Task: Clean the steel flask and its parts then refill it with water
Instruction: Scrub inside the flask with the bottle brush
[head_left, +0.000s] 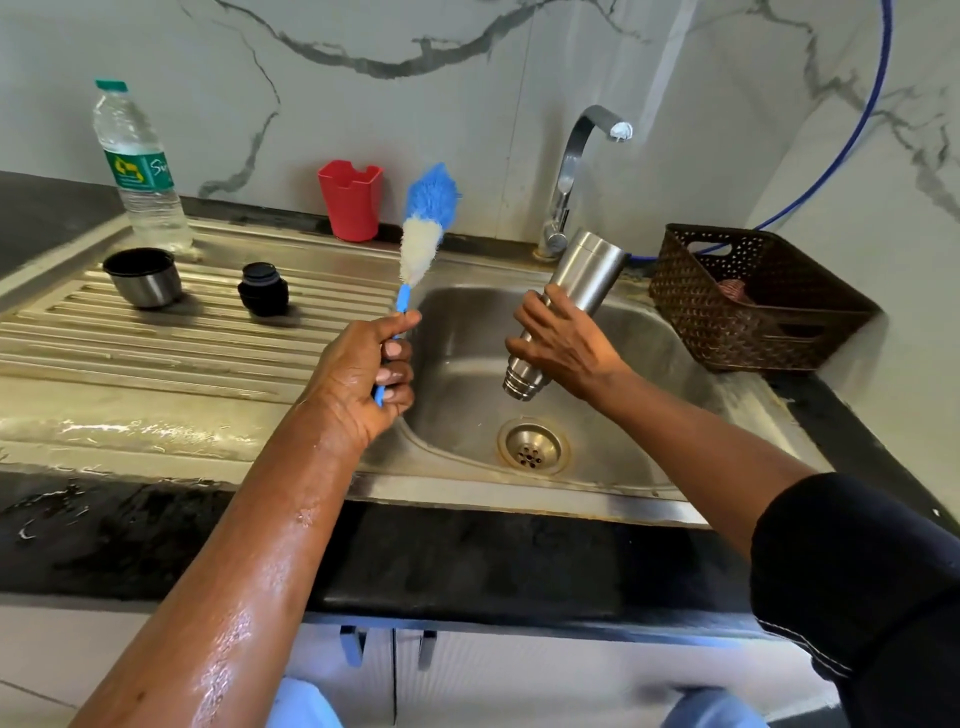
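My right hand (563, 340) grips the steel flask (584, 275) over the sink basin (467, 364), tilted with its open mouth pointing down and to the left. My left hand (363, 379) holds the blue handle of a bottle brush (423, 228), whose blue and white bristle head points up, apart from the flask. On the wet drainboard (156, 353) stand the flask's steel cup lid (143, 278) and its black stopper (263, 288).
A plastic water bottle (137, 166) stands at the back left of the drainboard. A red holder (350, 200) sits against the wall beside the tap (571, 171). A brown woven basket (753, 296) is right of the sink. The drain (532, 447) lies below the flask.
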